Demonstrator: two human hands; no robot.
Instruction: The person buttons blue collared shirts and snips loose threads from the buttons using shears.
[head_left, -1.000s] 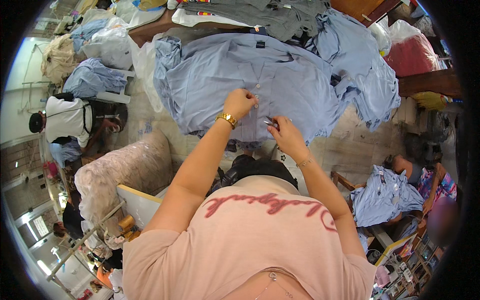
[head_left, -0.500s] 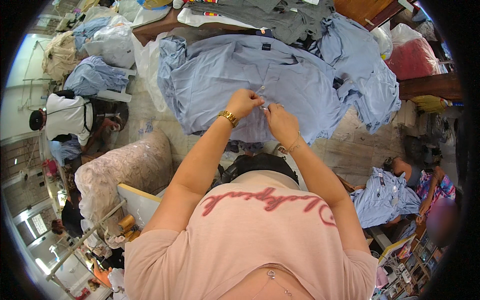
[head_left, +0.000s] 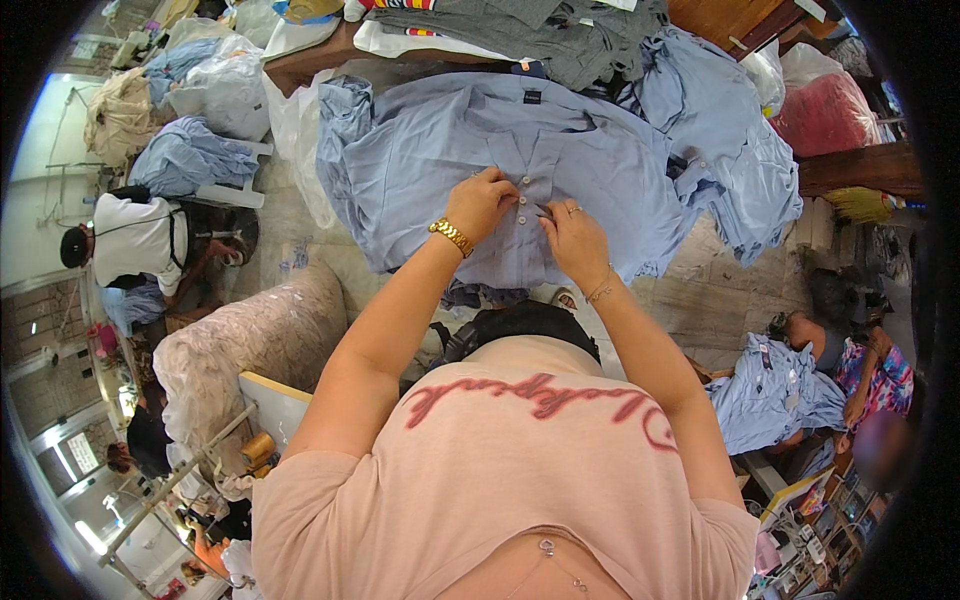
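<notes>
A light blue shirt lies spread in front of me, its neckline away from me and a dark label inside the collar. Several pale buttons run down its front placket. My left hand, with a gold watch on the wrist, pinches the placket's left edge beside the buttons. Across the placket, my right hand has its thumb and finger closed on the cloth at the right edge. A ring and a thin bracelet show on that hand and wrist. The exact fold between the fingertips is too small to make out.
More blue garments hang at the right, with grey clothing piled beyond. A large wrapped bundle stands at left. One person in white works at far left; another person sits at right near blue shirts.
My hands have moved apart from near-touching over the placket, the left going slightly left and the right slightly right and nearer. More buttons now show between them.
</notes>
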